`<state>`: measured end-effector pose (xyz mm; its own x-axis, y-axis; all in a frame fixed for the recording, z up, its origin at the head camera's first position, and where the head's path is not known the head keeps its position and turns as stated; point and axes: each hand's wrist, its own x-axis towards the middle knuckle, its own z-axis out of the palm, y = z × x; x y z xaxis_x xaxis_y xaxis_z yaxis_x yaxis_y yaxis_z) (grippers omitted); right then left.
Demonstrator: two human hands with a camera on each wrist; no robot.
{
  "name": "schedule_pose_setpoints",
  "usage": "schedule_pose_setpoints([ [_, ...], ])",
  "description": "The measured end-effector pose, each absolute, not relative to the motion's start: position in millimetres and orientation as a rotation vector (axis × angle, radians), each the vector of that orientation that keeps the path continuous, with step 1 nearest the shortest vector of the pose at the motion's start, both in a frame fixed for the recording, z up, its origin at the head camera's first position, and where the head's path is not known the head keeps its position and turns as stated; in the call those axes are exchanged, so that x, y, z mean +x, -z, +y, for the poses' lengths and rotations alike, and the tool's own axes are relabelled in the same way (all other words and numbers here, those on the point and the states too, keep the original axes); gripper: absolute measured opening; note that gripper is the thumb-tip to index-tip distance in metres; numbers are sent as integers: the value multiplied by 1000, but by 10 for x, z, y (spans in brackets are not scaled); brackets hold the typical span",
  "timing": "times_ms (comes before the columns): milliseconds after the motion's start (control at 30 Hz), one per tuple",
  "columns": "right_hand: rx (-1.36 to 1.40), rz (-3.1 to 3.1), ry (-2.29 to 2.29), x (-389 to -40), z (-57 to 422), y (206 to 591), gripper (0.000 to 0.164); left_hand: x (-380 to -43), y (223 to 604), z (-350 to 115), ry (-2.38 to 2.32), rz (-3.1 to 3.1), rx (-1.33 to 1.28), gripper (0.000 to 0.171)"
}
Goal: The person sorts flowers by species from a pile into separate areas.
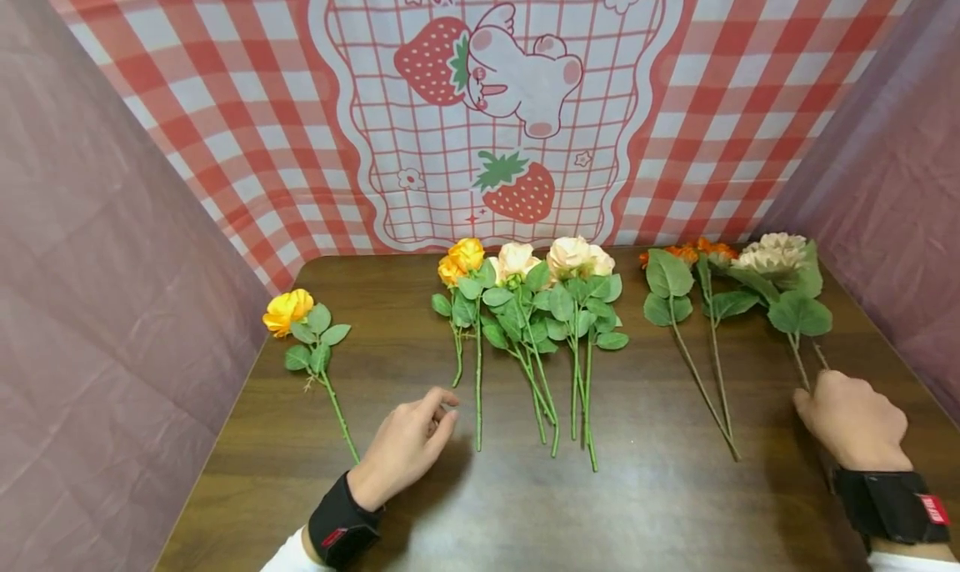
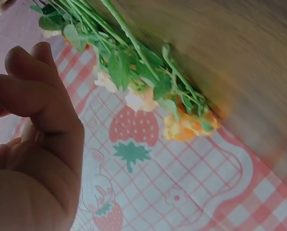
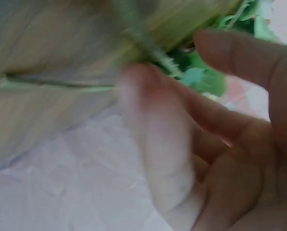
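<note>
My left hand (image 1: 401, 447) hovers over the table with fingers loosely bent and nothing held. Beside it lies a single yellow rose (image 1: 288, 311), its stem running down toward the wrist. On the right, my right hand (image 1: 858, 418) is over the stems of white, full-petalled flowers (image 1: 772, 255). In the right wrist view, thumb and fingers stand apart around a blurred green stem (image 3: 153, 48), with another stem (image 3: 56, 85) by the fingertips. Left of that hand lie two orange flowers (image 1: 716, 249) with crossing stems.
Yellow-orange roses (image 1: 461, 261) and several pale peach roses (image 1: 570, 258) lie in a row at the table's middle, heads toward the back. A red-checked strawberry cloth (image 1: 517, 193) hangs behind the brown table (image 1: 525, 522). Pinkish curtains (image 1: 112, 305) flank both sides.
</note>
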<state>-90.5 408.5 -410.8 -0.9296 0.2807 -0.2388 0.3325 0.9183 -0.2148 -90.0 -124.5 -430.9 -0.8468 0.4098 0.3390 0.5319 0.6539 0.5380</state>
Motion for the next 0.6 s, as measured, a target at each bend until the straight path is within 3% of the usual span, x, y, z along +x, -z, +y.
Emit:
schedule_pose_setpoints([
  [200, 219, 3173, 537, -892, 3677, 4104, 23, -937, 4287, -1425, 751, -2747, -555, 2],
  [600, -272, 3310, 680, -973, 2607, 4068, 8, -1176, 4437, -2158, 255, -3005, 85, 28],
])
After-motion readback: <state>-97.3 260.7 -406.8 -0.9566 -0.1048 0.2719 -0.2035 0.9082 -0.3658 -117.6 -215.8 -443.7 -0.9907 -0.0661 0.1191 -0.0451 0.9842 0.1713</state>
